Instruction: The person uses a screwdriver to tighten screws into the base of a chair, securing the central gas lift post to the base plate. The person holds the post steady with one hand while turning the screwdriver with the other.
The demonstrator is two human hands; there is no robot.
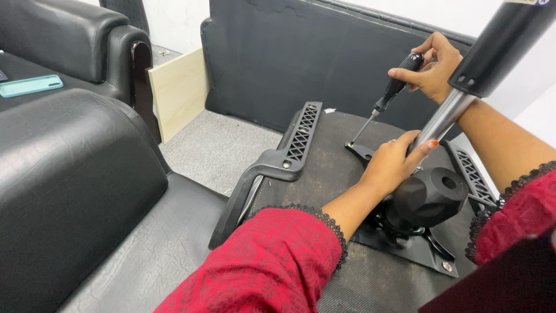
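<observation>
Right hand (431, 69): closed around the black screwdriver (391, 93), tip on a corner screw of the chair mechanism plate (399, 243). Left hand (394, 162): pressed on the plate, gripping nothing. Near corner screw (446, 266) seated; far corner apparently in progress. Armrest (284, 156) attached alongside.

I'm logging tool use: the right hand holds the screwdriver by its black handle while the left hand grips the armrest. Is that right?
Not quite. In the head view the right hand does hold the screwdriver, but the left hand rests by the chrome gas-lift cylinder, not on the armrest.
</observation>
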